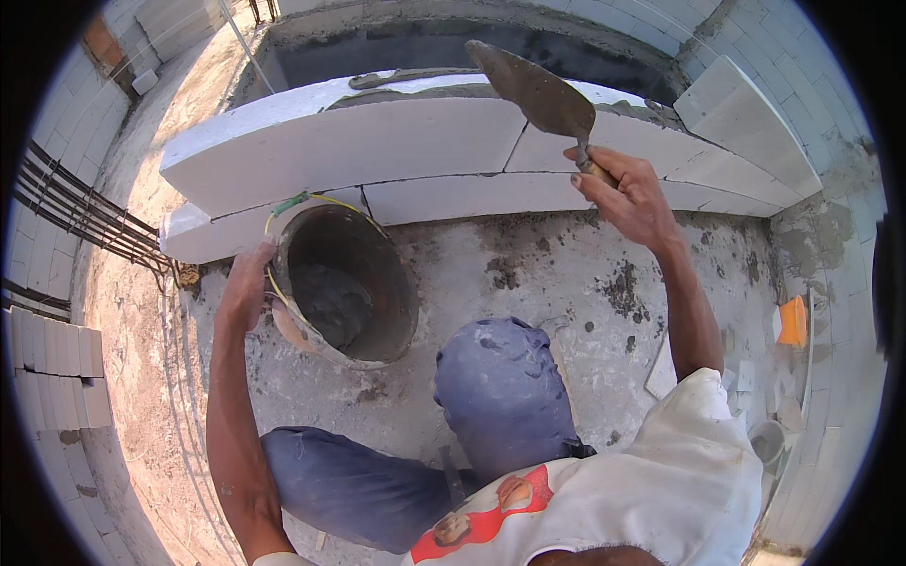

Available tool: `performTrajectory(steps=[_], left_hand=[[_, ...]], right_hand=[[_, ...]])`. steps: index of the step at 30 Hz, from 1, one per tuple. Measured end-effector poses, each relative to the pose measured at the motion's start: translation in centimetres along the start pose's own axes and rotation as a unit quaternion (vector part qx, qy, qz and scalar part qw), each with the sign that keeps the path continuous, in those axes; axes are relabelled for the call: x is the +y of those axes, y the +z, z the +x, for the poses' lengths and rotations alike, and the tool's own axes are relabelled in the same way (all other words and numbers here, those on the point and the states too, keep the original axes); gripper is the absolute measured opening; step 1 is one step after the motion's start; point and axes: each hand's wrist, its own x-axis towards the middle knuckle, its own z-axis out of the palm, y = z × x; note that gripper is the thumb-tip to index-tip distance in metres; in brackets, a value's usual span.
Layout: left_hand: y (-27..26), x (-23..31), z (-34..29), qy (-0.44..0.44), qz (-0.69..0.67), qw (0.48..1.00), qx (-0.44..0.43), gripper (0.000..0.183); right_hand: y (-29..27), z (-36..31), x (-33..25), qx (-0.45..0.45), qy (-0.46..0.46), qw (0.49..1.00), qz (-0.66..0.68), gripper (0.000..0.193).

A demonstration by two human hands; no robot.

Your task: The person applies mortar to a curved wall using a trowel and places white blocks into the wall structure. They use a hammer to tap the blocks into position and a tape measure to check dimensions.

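My right hand point(630, 200) is closed round the handle of a pointed trowel point(543, 99), raised over the low block wall point(349, 146). Grey smears coat the blade, which points to the far left. My left hand point(247, 283) grips the left rim of a bucket point(392, 283), by its yellow wire handle; some of its fingers are hidden. The bucket is tilted, its mouth toward me, and wet grey mortar point(332, 304) lies inside. Along the wall's top, a strip of mortar point(425, 92) is spread on the white blocks.
A white block point(746, 118) stands at the wall's right end. Steel bars point(85, 212) jut in from the left above stacked blocks point(57, 354). On the right are an orange container point(793, 321) and a small grey pail point(766, 441). Mortar splashes mark the concrete floor point(500, 245).
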Motion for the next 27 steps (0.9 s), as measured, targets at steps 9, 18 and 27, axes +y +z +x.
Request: performTrajectory(steps=[9,18,27], left_hand=[[0.7,0.7,0.4,-0.016,0.003,1.000,-0.015,0.048],[1.2,1.0,-0.6,-0.011,0.013,1.000,-0.011,0.049],[2.7,2.3,-2.1,-0.003,0.039,0.999,0.024,0.048]], right_hand=[[-5.5,3.2,-0.3,0.042,-0.016,0.793,-0.607,0.026],[-12.5,3.7,10.9,-0.007,0.119,0.787,-0.605,0.016],[-2.3,5.5,3.3,0.049,-0.088,0.912,-0.397,0.024]])
